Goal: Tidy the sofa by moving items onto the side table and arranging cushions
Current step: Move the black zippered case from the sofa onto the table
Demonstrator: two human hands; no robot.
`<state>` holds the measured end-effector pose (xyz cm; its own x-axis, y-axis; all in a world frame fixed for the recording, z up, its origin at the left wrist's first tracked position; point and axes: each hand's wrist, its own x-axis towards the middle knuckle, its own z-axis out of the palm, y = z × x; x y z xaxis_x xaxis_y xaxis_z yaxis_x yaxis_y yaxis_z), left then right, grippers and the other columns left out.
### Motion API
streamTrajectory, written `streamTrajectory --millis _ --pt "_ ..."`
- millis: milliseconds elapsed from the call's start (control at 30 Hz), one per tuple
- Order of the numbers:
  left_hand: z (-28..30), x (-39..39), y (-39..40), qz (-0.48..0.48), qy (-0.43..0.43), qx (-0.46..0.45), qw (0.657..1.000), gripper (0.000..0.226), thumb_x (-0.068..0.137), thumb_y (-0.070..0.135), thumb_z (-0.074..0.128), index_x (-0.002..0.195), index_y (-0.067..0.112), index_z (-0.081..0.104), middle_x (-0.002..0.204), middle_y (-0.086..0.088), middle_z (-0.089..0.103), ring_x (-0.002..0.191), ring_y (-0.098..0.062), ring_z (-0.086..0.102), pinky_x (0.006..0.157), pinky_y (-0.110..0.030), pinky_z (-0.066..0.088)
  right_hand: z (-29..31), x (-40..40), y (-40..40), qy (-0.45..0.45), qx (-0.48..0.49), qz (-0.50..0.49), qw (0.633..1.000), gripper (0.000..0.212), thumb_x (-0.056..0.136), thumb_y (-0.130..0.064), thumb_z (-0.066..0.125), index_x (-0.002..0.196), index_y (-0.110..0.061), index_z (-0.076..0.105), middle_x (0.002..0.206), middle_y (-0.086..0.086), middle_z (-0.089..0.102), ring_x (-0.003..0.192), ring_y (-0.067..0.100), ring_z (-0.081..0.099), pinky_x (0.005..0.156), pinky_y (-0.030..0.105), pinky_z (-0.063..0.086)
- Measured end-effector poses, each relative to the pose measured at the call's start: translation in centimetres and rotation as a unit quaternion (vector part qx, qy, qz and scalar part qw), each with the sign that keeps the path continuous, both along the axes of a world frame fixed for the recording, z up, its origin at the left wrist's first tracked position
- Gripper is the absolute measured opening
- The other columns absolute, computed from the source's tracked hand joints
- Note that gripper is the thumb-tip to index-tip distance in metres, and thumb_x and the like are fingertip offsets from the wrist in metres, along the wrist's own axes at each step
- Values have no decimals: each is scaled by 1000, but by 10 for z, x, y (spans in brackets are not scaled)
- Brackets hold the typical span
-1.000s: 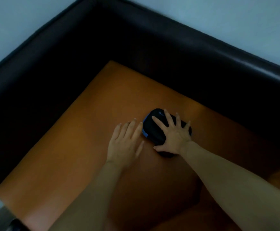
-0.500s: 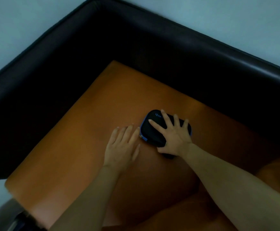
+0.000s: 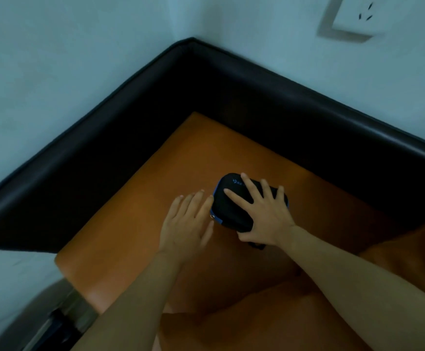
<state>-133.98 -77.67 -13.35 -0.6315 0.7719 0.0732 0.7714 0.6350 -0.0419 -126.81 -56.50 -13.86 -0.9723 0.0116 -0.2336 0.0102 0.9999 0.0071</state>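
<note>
Case [image 3: 234,206], black with blue edge, lies on the orange sofa seat [image 3: 135,224] beneath the right hand [image 3: 264,219], fingers splayed flat, not yet closed. Left hand [image 3: 186,224], flat, touches its side. Both edges should be gripped before lifting.

Illumination is dim and cool, with a blue-grey cast on the wall [image 3: 67,72]. The black sofa back [image 3: 130,138] falls almost entirely into shadow; a faint highlight runs along its top edge. The orange seat cushion [image 3: 135,224] darkens toward the lower frame. Motion blur smears the wall socket [image 3: 353,19] and the lower left corner. Wide-angle distortion probably bends the edges.
</note>
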Motion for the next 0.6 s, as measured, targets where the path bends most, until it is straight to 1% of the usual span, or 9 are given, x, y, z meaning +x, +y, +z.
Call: streamTrajectory --millis 133,300,433,600 --pt "32 14 -14 -5 11 2 1000 51 92 40 42 135 14 46 136 -11 52 121 -27 52 108 -44 33 33 13 -11 27 -3 1 1000 105 65 -77 49 146 -49 -11 161 9 -8 136 48 19 97 69 26" --pt "75 41 -27 -8 29 -2 1000 51 92 40 41 136 14 42 137 -11 51 123 -27 51 110 -44 32 81 35 -22 79 -6 18 997 104 60 -75 51 150 -44 8 159 13 12 128 49 34 89 68 35" --pt "111 71 -32 -5 52 10 999 51 91 39 41 135 13 44 137 -11 52 122 -26 51 109 -43 32 122 60 -26 105 4 37 994 102 61 -75 48 150 -43 10 159 13 13 127 48 35 89 66 35" --pt "153 107 -40 0 84 37 996 51 89 37 55 134 13 46 135 -10 53 121 -25 52 108 -42 33 166 97 -30 111 10 46 993 103 58 -73 50 149 -42 16 157 14 19 124 47 38 86 65 38"
